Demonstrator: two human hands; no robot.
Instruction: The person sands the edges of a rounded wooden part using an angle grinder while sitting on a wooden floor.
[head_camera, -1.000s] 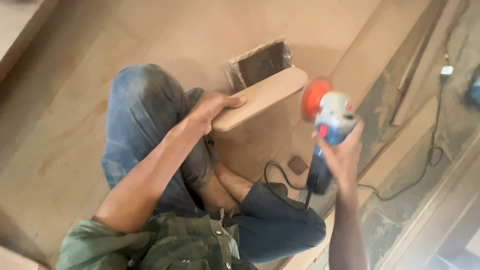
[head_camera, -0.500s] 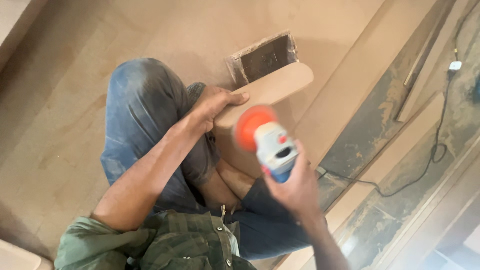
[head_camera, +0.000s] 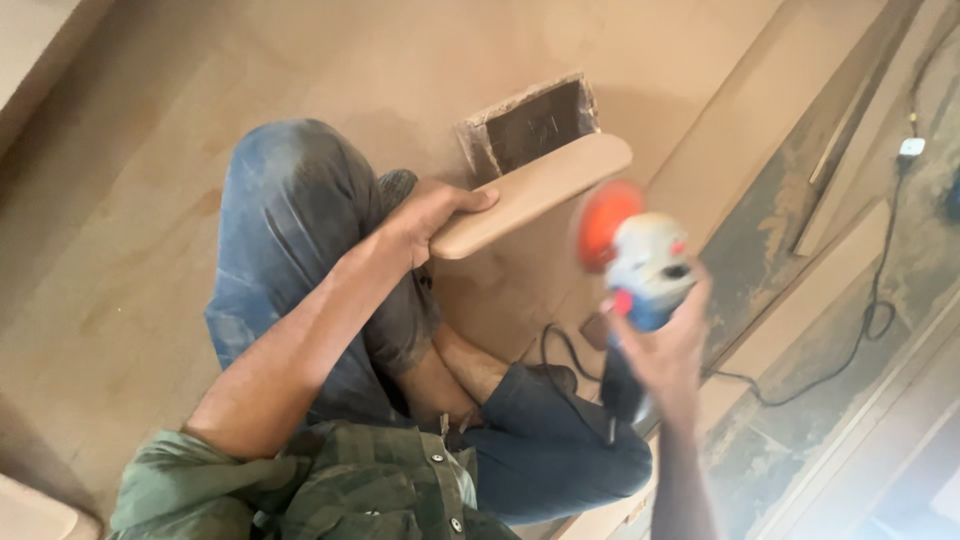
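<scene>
While they're sitting on the big board (head_camera: 150, 250), the left hand (head_camera: 425, 215) is gripping one end of a rounded wooden piece (head_camera: 535, 192), holding it up over their legs, and the right hand (head_camera: 665, 345) is wrapping tight around a sander (head_camera: 635, 262), its orange disc (head_camera: 605, 222) hovering just beside the piece's far end

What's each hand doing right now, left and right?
Left hand: closed on the rounded wooden board.
Right hand: closed around the sander, blurred.
</scene>
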